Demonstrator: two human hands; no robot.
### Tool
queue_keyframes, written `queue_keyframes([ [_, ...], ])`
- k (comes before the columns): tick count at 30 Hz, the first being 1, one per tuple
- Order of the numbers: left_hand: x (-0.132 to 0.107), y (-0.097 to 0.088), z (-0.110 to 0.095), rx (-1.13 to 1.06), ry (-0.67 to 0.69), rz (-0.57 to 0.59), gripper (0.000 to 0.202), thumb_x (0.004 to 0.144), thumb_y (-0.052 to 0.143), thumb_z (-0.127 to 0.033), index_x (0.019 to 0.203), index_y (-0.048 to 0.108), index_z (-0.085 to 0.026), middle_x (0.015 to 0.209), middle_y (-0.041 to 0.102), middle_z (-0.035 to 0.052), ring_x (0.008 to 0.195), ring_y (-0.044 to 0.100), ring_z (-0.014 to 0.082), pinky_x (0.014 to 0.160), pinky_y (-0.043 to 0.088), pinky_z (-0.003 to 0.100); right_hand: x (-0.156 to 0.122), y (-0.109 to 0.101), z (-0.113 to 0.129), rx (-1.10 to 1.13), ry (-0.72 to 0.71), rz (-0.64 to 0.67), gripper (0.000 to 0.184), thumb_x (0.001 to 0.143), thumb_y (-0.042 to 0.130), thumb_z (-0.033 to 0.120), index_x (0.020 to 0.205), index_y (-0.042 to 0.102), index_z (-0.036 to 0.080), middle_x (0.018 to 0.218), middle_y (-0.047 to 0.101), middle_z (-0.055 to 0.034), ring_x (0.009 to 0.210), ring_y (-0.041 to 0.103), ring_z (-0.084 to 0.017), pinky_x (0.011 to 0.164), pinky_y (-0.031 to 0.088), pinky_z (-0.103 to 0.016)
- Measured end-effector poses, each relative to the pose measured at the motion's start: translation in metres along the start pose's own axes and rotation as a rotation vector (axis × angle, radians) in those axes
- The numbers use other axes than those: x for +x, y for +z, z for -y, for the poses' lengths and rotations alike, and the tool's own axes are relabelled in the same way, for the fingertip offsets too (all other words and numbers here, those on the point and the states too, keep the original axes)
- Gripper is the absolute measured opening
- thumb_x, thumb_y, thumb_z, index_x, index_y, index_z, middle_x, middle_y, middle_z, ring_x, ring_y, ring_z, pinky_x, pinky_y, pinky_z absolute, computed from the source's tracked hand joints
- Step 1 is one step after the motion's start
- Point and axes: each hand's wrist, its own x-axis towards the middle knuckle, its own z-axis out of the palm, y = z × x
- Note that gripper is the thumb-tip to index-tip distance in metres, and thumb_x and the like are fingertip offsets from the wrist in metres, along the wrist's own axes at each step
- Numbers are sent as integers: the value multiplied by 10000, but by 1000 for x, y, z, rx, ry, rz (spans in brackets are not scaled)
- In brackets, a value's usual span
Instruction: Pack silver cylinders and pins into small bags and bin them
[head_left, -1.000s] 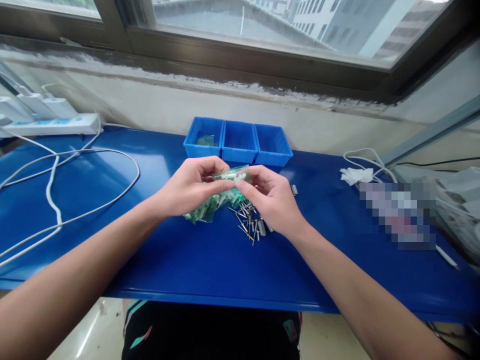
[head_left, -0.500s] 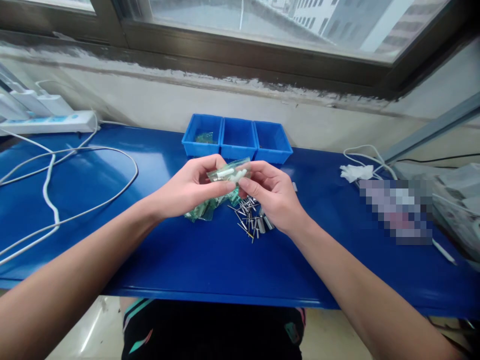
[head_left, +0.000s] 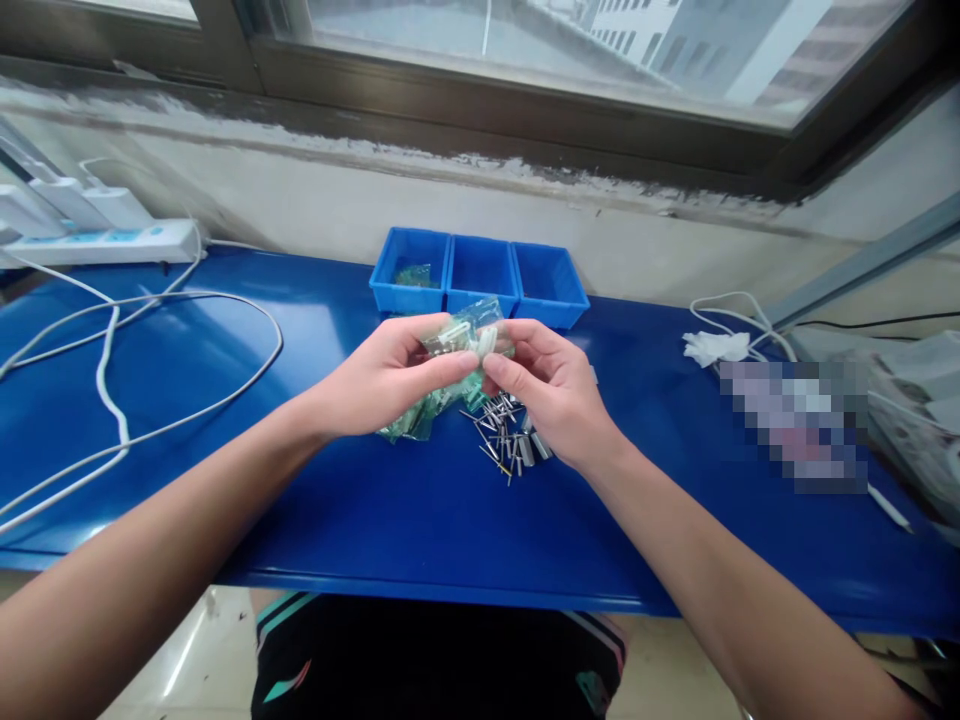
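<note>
Both my hands hold one small clear plastic bag (head_left: 471, 332) with white parts inside, just above the blue table (head_left: 375, 500). My left hand (head_left: 390, 375) pinches its left side with thumb and fingers closed. My right hand (head_left: 547, 390) pinches its right edge. Under the hands lie a heap of greenish plastic bags (head_left: 420, 415) and a loose pile of small metal pins (head_left: 506, 440).
Three blue bins (head_left: 480, 272) stand in a row behind the hands; the left one holds a greenish bag. White cables (head_left: 112, 370) and a power strip (head_left: 97, 243) lie at the left. A crumpled white cloth (head_left: 712, 347) and more cables sit at the right.
The bag has tilted up slightly between my fingers and both hands have crept a little toward the bins. Otherwise the scene is the same.
</note>
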Motion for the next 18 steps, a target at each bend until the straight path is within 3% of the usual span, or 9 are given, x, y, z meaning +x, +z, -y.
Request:
queue_keyframes([
  [5, 3, 1, 3, 107, 27, -106, 242, 946, 747, -356, 847, 628, -170, 746, 555, -11, 639, 484, 107, 539, 394, 221, 2, -1, 1, -80, 8, -54, 319, 858, 879, 467, 1001, 739, 220, 760, 674, 25, 697, 638, -137, 673, 556, -308],
  [18, 4, 0, 7, 294, 91, -253, 195, 929, 742, -348, 920, 723, -154, 831, 697, 20, 704, 560, 121, 629, 464, 245, 1, -3, 0, -140, 50, -89, 277, 861, 859, 433, 916, 712, 206, 754, 655, 19, 701, 623, -140, 671, 523, -309],
])
